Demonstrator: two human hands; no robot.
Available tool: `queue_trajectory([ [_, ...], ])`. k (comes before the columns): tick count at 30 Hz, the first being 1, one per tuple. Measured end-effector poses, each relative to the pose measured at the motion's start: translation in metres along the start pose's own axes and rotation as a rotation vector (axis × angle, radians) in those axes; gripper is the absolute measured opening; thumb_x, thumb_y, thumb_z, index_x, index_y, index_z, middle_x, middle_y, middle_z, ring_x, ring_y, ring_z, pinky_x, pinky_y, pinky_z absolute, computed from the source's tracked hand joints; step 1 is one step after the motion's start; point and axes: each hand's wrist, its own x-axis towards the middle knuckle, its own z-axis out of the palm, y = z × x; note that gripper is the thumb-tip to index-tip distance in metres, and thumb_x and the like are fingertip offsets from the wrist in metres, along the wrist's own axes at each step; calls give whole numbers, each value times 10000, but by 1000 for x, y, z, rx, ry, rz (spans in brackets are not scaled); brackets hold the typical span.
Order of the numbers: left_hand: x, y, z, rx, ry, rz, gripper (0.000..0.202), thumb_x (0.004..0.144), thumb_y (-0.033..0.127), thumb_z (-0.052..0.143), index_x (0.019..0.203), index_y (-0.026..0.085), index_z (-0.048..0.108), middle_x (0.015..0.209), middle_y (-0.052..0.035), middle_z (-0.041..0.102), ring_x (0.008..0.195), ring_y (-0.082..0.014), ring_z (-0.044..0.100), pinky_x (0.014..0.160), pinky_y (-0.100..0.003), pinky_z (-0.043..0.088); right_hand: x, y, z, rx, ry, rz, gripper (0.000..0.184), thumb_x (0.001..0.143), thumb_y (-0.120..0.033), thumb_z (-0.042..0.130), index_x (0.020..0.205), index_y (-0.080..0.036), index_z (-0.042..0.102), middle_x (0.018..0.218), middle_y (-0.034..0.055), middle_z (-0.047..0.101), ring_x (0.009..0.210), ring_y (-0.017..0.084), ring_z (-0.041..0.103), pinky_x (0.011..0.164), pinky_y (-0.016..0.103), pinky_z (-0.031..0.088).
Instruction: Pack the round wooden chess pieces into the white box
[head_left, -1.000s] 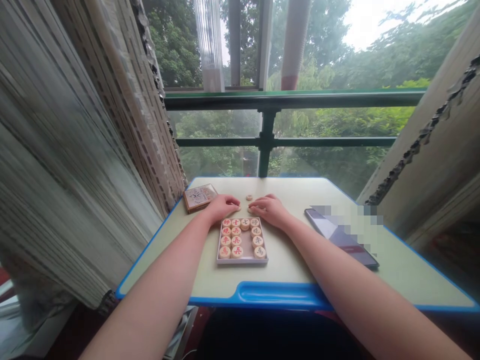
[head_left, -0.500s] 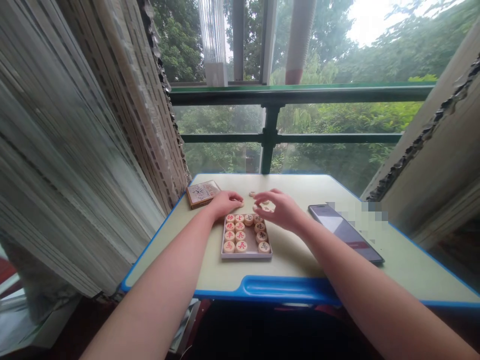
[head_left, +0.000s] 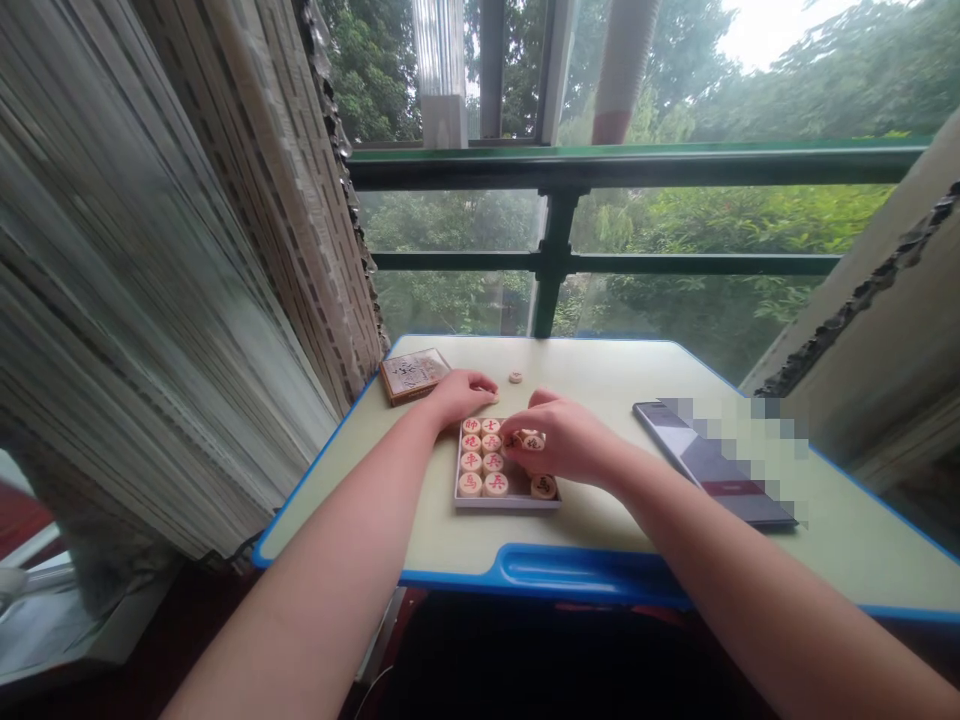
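Observation:
A shallow white box [head_left: 504,505] holds several round wooden Chinese chess pieces [head_left: 494,485], with red characters in the left columns and dark ones at the right. My right hand [head_left: 570,437] is over the box, its thumb and fingers closed around a Chinese chess piece [head_left: 514,440] above the inner gap. That hand covers part of the right columns. Just beyond the box's far left corner, my left hand [head_left: 459,395] has its fingertips closed on another piece [head_left: 494,397], mostly hidden. A single piece [head_left: 515,377] lies on the table behind the box.
A flat patterned box lid [head_left: 414,375] rests at the table's far left. On the right lies a dark phone or tablet [head_left: 690,460], partly blurred out. The pale table [head_left: 600,370] has a blue rim and a blue front groove [head_left: 585,570]. Curtains and a railed window surround it.
My right hand has come from the loose pieces behind the box to over the box, bringing a Chinese chess piece. My left hand stays near its place. The view has shifted slightly.

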Motion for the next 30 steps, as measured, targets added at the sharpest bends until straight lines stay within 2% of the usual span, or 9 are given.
queue_trajectory([
  [4,1,-2,1,-15,-1,-1,291,613,314,664,866,172,686,859,-48,682,813,-180,596,746,-274,442,2,-1,1,-5,-12,-44,80,698,-189,611,697,-215,686,661,17,642,682,155,492,666,276,387],
  [7,0,-1,1,-32,-4,-6,291,611,303,664,866,166,682,876,-52,683,823,-181,599,752,-273,442,3,-2,1,-21,-13,-54,78,699,-200,605,650,-199,666,668,22,650,675,156,483,674,282,387],
  [17,-1,2,0,-18,-5,-22,287,622,279,645,880,159,682,883,-51,687,826,-176,598,753,-270,439,2,0,3,-14,-20,-109,133,745,-210,570,691,-198,691,796,45,662,729,159,505,719,291,398],
  [22,-1,1,0,-26,-7,-9,275,621,276,644,869,163,683,887,-49,686,832,-176,597,749,-270,438,0,-3,-3,-50,-6,-70,177,755,-203,538,691,-178,700,799,59,640,745,158,499,710,293,394],
  [27,0,-1,0,-28,-6,-7,281,619,278,650,875,166,684,876,-50,686,824,-177,596,747,-277,437,-1,-6,-6,-74,-64,-31,168,717,-203,557,695,-208,723,772,44,633,752,162,487,660,284,378],
  [30,0,-2,0,-23,-2,-8,287,617,293,657,875,169,685,876,-51,684,824,-180,593,750,-282,434,-2,-6,-6,-56,-96,-56,182,709,-191,546,700,-209,728,754,39,647,736,160,474,660,283,372],
])
